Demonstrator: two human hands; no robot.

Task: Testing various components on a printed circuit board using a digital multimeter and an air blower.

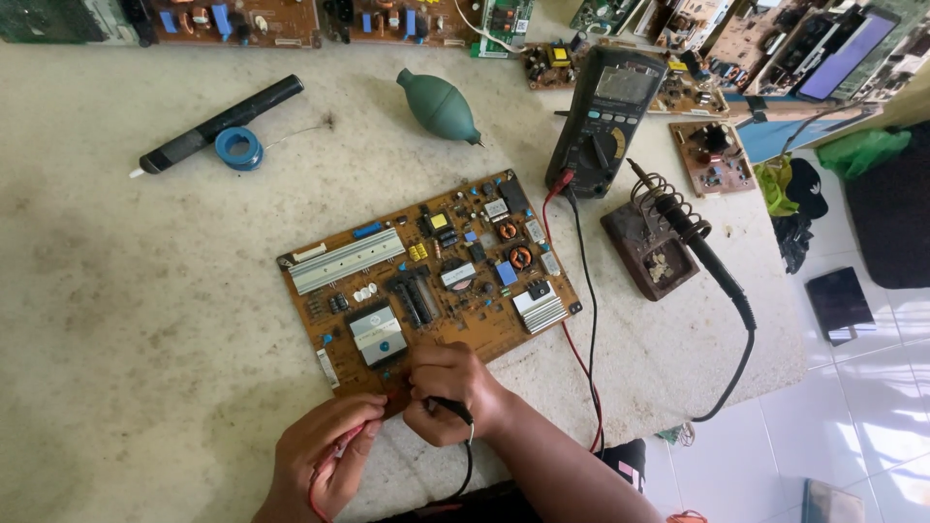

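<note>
The right hand (450, 392) is clenched in a pinch grip on the black probe (449, 407), whose black lead drops from under the fingers toward the desk edge. The left hand (325, 455) sits just beside it, its grip closed around the red probe (341, 447), with a loop of red lead showing below the palm. Both hands meet at the near edge of the brown circuit board (436, 276), and the probe tips are hidden behind the knuckles, so the exact contact spot cannot be told.

The board lies flat and slightly skewed on the pale stone desk (126, 291), stretching away from the grip toward the upper right. It carries two ribbed silver heat sinks, a grey block near the hands, yellow and blue parts and copper coils.

Beyond the board's far right corner stands a dark multimeter (601, 121), propped up, with red and black leads (581, 320) running down past the board's right side toward the hands. Just right of the meter's leads a soldering iron (693, 242) rests in its coiled stand (651, 247). Further off lie a green rubber blower bulb (441, 107), a blue spool of solder (238, 147) and a black desoldering pump (218, 124) touching it. More circuit boards line the back edge.
</note>
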